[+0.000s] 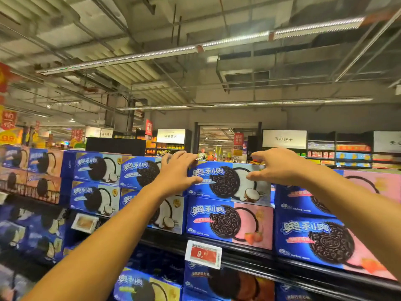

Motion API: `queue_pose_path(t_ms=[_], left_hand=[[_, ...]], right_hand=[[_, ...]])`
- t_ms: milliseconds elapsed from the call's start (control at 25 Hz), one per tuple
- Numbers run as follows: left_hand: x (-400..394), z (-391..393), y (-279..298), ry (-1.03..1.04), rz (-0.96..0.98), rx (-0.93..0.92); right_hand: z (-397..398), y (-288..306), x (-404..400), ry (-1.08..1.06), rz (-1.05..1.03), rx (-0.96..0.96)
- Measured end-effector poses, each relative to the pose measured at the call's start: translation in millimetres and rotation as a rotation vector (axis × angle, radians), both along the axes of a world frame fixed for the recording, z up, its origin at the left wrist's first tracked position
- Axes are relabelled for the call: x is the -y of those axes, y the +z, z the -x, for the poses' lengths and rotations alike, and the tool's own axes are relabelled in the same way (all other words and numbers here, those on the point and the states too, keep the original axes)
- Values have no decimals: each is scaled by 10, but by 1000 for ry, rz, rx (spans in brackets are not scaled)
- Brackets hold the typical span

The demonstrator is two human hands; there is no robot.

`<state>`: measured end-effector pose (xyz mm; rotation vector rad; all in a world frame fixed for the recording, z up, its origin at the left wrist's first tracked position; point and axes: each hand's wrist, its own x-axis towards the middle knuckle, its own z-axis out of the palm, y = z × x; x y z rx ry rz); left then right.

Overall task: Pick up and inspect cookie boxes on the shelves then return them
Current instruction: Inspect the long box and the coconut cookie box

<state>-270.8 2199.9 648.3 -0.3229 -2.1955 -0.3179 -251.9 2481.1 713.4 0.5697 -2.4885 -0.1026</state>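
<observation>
Person's going for the coconut Oreo box (pixel 230 183) on the top of the stack, sitting on a strawberry Oreo box (pixel 230 224). Left hand (pixel 176 170) rests at its left end, right hand (pixel 276 166) hovers at the right, fingers spread wide on both, nothing gripped yet. Probably two hands because the box is long. Price tag (pixel 203 254) hangs on the shelf edge below.

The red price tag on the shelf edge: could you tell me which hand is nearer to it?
Left. The left hand is above the red price tag, slightly to its left; the right hand is above and farther right.
</observation>
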Motion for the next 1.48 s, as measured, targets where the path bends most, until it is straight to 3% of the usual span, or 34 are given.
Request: queue_pose_path(t_ms=[280, 400, 560, 760, 1040, 1160, 1480], left_hand=[[6, 70, -25, 109, 154, -93], [-8, 86, -42, 69, 101, -163], [-33, 84, -27, 1, -45, -257], [-100, -127, 100, -205, -243, -391], [-239, -696, -11, -715, -740, -167], [-276, -939, -160, -868, -837, -151], [-760, -1480, -490, -1019, -1143, -160]], right_hand=[[91, 4, 22, -143, -92, 54], [108, 17, 24, -156, -78, 81], [21, 57, -20, -65, -3, -51], [-162, 100, -201, 161, 222, -235], [-523, -80, -368, 554, 562, -182], [-696, -187, -422, 672, 798, -116], [-1193, -656, -796, 884, 1317, 51]])
